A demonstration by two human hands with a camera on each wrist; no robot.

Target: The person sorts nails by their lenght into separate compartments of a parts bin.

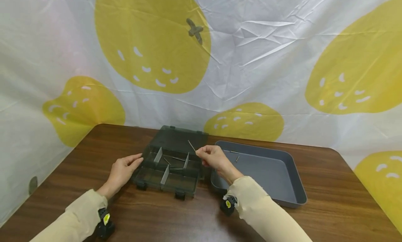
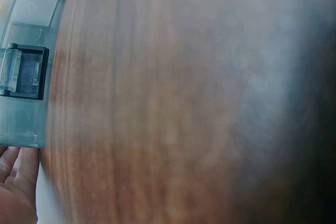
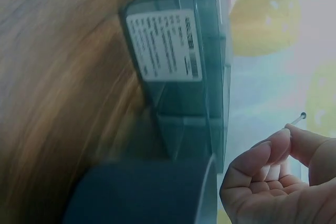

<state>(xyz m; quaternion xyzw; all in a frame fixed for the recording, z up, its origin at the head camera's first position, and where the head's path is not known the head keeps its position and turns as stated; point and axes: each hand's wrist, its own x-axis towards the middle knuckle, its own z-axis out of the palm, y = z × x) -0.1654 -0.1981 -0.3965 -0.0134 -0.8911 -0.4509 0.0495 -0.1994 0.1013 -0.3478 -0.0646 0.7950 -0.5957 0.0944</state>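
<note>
Here, right hand (image 1: 216, 161): fingers pinch a thin metal pin (image 1: 191, 145) near the middle of the head view.
Left hand (image 1: 121, 170): nearly straight fingers touch the box (image 1: 182, 183), left of the middle.
Tray (image 1: 267, 177): lower right, small pins (image 1: 237, 159) inside.
Pin: might fall on the worktop (image 1: 163, 217) if the pinch goes loose.
Box: could slide if pushed hard.

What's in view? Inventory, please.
Table: one, brown, foreground
Lemon-print sheet: one, white-yellow, behind table
Tray: one, grey, right of centre
Compartment box: one, translucent green, open, left of tray
Latches: two, black, box front
Dividers: three visible, grey, inside box
Label: one, white, box side
Metal fasteners: at least six, silvery; box, tray, held
Sleeves: two, cream, foreground
Wrist cameras: two, black, near sleeve ends
Left grip: one, bare, box's left
Right grip: one, bare, pinching a fastener
</note>
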